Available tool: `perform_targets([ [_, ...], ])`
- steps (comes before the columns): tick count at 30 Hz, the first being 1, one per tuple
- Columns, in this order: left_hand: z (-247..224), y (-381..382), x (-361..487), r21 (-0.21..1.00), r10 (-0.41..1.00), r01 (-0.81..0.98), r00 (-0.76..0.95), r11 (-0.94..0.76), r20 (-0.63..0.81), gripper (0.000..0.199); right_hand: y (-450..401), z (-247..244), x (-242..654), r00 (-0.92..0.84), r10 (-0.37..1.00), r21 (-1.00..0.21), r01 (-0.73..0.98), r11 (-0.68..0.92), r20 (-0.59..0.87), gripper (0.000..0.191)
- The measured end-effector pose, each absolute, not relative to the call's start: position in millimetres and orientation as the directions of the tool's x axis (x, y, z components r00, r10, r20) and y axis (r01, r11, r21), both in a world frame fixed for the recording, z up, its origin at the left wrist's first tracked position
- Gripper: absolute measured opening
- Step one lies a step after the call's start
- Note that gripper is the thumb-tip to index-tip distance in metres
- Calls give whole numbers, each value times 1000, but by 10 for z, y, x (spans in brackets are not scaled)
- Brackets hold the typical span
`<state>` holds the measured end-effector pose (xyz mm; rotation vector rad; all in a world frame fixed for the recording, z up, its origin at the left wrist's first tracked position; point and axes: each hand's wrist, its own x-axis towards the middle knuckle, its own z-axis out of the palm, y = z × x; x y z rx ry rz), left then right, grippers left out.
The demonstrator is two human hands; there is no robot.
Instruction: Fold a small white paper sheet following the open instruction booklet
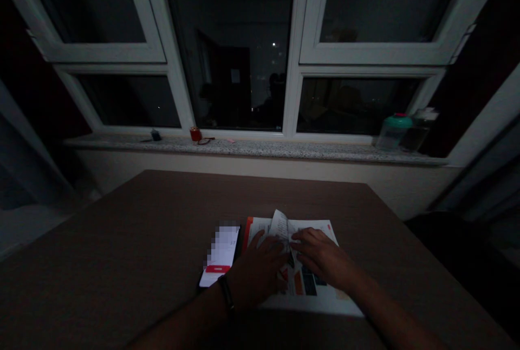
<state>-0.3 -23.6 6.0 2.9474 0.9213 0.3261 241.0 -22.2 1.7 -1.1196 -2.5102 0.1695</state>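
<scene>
On the table lies a printed leaflet (pixel 331 301) with an orange left edge, text and coloured pictures. A smaller piece of folded white paper (pixel 279 222) rises at a slant above it, between my fingertips. My left hand (pixel 262 266), with a dark band on the wrist, is bent over the paper's left side and partly covers it. From the right, my right hand (pixel 320 255) has its fingers closed at the paper's edge. Both hands hold the folded paper; its lower part is hidden. Left of the leaflet, a phone (pixel 221 247) lies with its screen lit.
The brown table (pixel 122 241) reaches to a granite windowsill (pixel 260 148). On the sill stand a small red jar (pixel 195 134), a small dark bottle (pixel 155 135) and a clear jug with a green lid (pixel 393 132). The room is dim.
</scene>
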Motion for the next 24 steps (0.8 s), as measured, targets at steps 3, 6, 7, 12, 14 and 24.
perform_targets([
  [3,58,-258,2,91,580,573,797,-814,171,56,-238,20,2396,-606,746,-239,708,664,278,33],
  [6,60,-274,2,89,573,566,801,-819,172,53,-248,1,2380,-612,746,-243,706,665,262,38],
  [7,60,-275,0,90,568,562,804,-822,175,50,-250,-7,2376,-616,745,-245,704,666,255,40],
  [12,38,-257,-6,101,547,538,820,-837,168,36,-258,-24,2374,-629,752,-247,711,659,197,43],
  [14,35,-256,2,133,556,540,813,-831,172,33,-261,-22,2380,-627,757,-251,715,653,184,44],
  [24,117,-268,-12,248,520,475,838,-844,164,48,-277,-48,2371,-614,762,-231,726,648,206,48],
])
